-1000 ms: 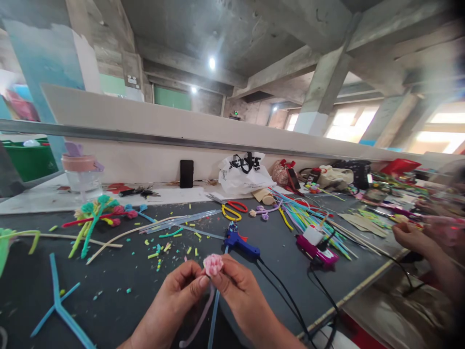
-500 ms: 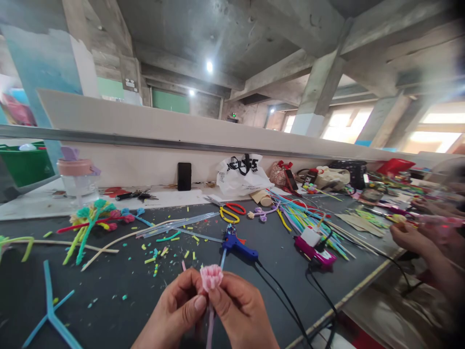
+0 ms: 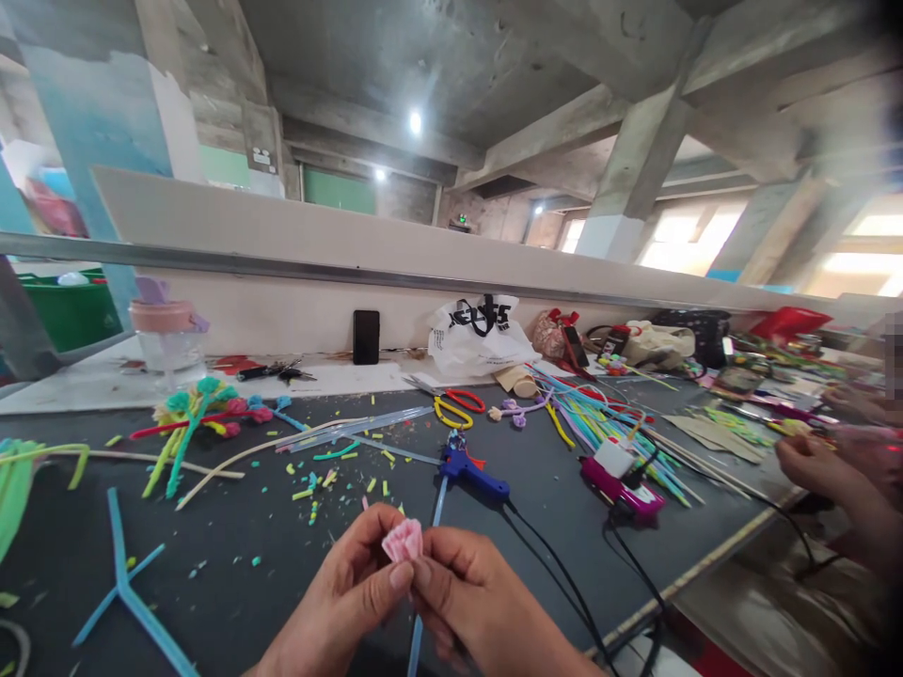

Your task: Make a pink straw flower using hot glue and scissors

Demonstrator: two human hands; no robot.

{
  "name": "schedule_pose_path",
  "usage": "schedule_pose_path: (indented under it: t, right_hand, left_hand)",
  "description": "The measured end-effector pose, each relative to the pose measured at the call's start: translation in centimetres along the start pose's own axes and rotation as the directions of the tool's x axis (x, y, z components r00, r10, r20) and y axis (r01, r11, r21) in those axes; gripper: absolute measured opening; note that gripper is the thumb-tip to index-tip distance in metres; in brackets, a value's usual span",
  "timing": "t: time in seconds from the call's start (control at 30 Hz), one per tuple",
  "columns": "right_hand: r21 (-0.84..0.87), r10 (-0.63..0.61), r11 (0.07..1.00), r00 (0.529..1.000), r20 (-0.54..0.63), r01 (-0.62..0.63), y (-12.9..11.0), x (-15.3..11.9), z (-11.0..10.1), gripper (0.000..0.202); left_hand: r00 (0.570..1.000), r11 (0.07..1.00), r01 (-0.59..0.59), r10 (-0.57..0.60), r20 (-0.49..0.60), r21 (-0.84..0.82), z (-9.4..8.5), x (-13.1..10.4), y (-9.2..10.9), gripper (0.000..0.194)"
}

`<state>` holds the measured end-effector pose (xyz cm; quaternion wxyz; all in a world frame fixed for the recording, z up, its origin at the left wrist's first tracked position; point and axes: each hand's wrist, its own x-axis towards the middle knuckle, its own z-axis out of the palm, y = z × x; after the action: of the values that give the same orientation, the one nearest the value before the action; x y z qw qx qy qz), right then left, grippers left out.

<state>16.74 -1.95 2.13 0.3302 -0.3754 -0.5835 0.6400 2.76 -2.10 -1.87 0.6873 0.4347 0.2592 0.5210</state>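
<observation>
Between the fingertips of both hands is a small pink fuzzy flower (image 3: 403, 542), made of what looks like bent pipe cleaner. My left hand (image 3: 353, 588) pinches it from the left, thumb in front. From the right, my right hand (image 3: 469, 588) grips its lower side with thumb and forefinger. The fingers hide the flower's underside. Just beyond the hands lies a blue hot glue gun (image 3: 476, 475) on the dark table (image 3: 282, 583), its black cord trailing to the right. A pale blue stick (image 3: 416, 639) shows below my hands.
Yellow-and-red scissors (image 3: 452, 409), scattered pipe-cleaner snippets (image 3: 314, 484) and a colourful pipe-cleaner bundle (image 3: 596, 423) lie ahead. A magenta power strip (image 3: 625, 489) sits to the right. Blue crossed stems (image 3: 123, 592) lie left. A co-worker's hand (image 3: 811, 465) is at far right.
The pink flower has tipped, and its stem no longer shows below my hands. My right fingers have shifted around it. The whole view has swung slightly left.
</observation>
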Motion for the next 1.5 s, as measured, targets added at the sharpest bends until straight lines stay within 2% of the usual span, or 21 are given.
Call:
schedule_pose_path:
  t: [0.23,0.4,0.63,0.8,0.87,0.93,1.07,1.17,1.37,1.43,1.5]
  right_hand:
    - [-0.208,-0.155,0.963,0.984,0.088,0.170,-0.7,-0.8,-0.6,0.041]
    - [-0.237,-0.146,0.956,0.980,0.133,0.175,-1.3,-0.8,-0.7,0.039]
    - [-0.296,-0.216,0.926,0.971,0.099,0.236,-1.5,-0.4,-0.4,0.033]
    - [-0.400,-0.244,0.886,0.969,0.033,0.236,-0.7,-0.2,-0.2,0.032]
    - [-0.344,-0.214,0.912,0.975,0.064,0.223,-0.8,-0.2,-0.4,0.030]
    - [-0.251,-0.138,0.956,0.987,0.079,0.154,-1.0,-0.2,-0.7,0.029]
    - [-0.140,-0.008,0.990,1.000,-0.030,0.004,-0.8,0.0,-1.2,0.044]
    - [-0.106,-0.027,0.994,0.995,-0.093,0.018,0.0,0.3,-1.3,0.051]
    - [0.078,0.030,0.997,0.981,-0.191,-0.015,0.7,0.9,-1.4,0.045]
    - [0.126,0.053,0.992,0.974,-0.220,-0.025,0.5,0.9,-1.4,0.043]
    - [0.185,0.076,0.982,0.970,-0.233,-0.032,0.2,0.9,-1.3,0.037]
  left_hand:
    - [1.000,0.999,0.010,-0.010,-0.005,-0.037,0.7,-0.3,0.7,0.030]
    - [0.999,0.996,0.031,-0.030,0.014,-0.083,0.7,-0.2,0.4,0.027]
    - [0.998,0.999,0.017,-0.015,0.055,-0.031,0.3,0.2,0.2,0.035]
    - [0.999,0.997,0.048,-0.048,0.003,0.061,-0.1,0.4,0.1,0.031]
    - [0.999,0.997,0.045,-0.044,-0.017,0.068,-0.1,0.4,0.0,0.027]
    - [0.999,0.998,0.037,-0.035,-0.030,0.058,0.0,0.4,0.0,0.025]
    - [0.998,0.999,0.033,-0.031,-0.049,0.036,0.4,0.4,0.1,0.024]
    - [0.999,0.999,0.024,-0.024,-0.034,0.023,0.5,0.5,0.3,0.027]
    - [1.000,0.999,-0.023,0.023,0.017,0.024,0.2,0.6,0.4,0.043]
    - [0.999,1.000,-0.029,0.029,-0.020,-0.004,0.2,0.6,0.6,0.041]
    - [0.993,0.999,-0.024,0.020,-0.117,-0.038,0.2,0.7,0.9,0.034]
